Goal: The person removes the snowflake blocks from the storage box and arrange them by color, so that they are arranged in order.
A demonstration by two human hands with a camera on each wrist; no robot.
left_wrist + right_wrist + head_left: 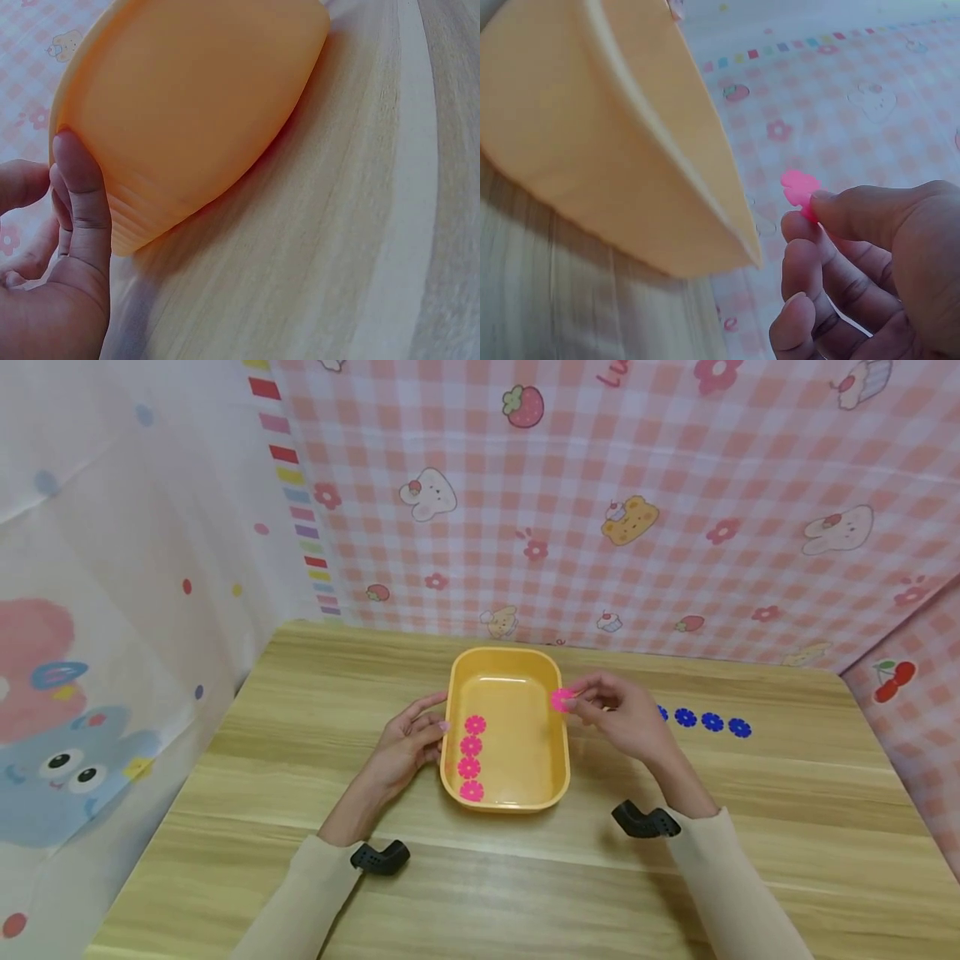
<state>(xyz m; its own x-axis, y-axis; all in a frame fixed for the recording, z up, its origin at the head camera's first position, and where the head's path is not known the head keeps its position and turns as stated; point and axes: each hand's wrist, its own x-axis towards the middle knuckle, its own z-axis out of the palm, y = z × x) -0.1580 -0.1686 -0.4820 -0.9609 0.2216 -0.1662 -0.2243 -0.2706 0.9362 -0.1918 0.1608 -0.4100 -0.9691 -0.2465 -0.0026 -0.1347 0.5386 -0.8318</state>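
Observation:
A yellow plastic tray (506, 804) sits on the table, with a column of several pink flower-shaped discs (471, 746) along its left side. My left hand (405, 745) holds the tray by its left wall, the thumb at the rim. In the left wrist view the thumb (81, 180) lies against the tray's outer side. Between thumb and index finger, my right hand (626, 718) pinches another pink flower-shaped disc (801, 191). That disc overlaps the tray's right rim in the head view, while the right wrist view has it beside the tray's outer wall.
Several blue flower-shaped discs (712, 722) lie in a row on the wooden table (465, 893), partly hidden behind the right hand. A pink checked cloth (570, 568) hangs behind the table, and a white patterned cloth (135, 610) hangs at the left.

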